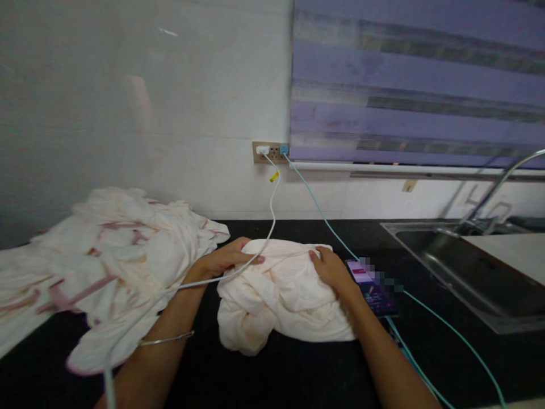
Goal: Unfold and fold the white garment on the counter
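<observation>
A bunched cream-coloured cloth (293,295), partly folded over itself, lies on the black countertop in front of me. My left hand (230,257) grips its far left corner, thumb on top and the other fingers hidden under the fabric. At the far right edge, my right hand (330,266) pinches the cloth with the thumb above it. A white cable (272,213) runs down from the wall across the cloth's left part and over my left forearm. To the left is a loose heap of similar cream fabric (140,244) with pink trim.
A phone (374,289) lies on the countertop (272,375) beside my right forearm, with a teal cable (317,201) passing it. A wall socket (272,152) holds two plugs. On the right are a metal sink (468,272) and faucet (489,196). A purple striped blind (409,85) hangs behind.
</observation>
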{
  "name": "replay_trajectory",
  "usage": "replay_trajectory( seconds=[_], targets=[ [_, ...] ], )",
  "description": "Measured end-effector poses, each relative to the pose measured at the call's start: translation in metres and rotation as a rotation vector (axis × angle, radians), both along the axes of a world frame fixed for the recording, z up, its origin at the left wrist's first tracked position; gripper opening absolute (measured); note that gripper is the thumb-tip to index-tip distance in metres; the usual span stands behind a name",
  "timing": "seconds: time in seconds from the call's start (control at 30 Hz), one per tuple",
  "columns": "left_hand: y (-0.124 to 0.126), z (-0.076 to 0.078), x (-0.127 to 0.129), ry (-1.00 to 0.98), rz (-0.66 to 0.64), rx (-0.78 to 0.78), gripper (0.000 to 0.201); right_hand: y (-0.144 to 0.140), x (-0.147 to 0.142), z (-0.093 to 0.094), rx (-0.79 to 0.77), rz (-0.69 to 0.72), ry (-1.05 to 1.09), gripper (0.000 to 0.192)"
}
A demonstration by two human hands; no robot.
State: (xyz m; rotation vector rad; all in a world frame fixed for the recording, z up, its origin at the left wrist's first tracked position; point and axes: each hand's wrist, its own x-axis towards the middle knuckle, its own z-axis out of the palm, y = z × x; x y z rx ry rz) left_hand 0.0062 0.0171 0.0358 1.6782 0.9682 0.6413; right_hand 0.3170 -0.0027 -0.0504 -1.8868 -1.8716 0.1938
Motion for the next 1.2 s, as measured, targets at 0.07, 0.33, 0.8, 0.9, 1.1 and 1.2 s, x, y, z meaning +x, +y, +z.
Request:
replay_trajectory(
  seconds=[0.07, 0.33, 0.8, 0.9, 1.1, 1.2],
  targets=[
    [-0.001, 0.0, 0.004, -0.118, 0.008, -0.048, 0.041, 0.0, 0.002, 0.002, -0.007, 0.006, 0.042, 0.044],
    [0.009, -0.003, -0.007, 0.016, 0.125, 0.06, 0.046, 0.007, 0.008, -0.005, -0.025, -0.085, -0.019, 0.042],
    [0.027, -0.018, -0.028, 0.117, 0.089, 0.213, 0.042, 0.001, -0.002, -0.005, 0.249, -0.051, -0.033, 0.037],
    [0.028, -0.022, -0.015, 0.005, 0.214, 0.256, 0.04, -0.009, -0.025, -0.002, 0.354, -0.048, -0.022, 0.046],
    [0.042, -0.036, -0.002, 0.155, 0.413, 0.542, 0.037, -0.018, -0.063, -0.014, 0.294, -0.112, 0.148, 0.061],
    [0.049, -0.04, -0.01, 0.132, 0.508, 0.606, 0.037, -0.01, -0.058, -0.021, 0.289, -0.123, 0.241, 0.058]
  ],
)
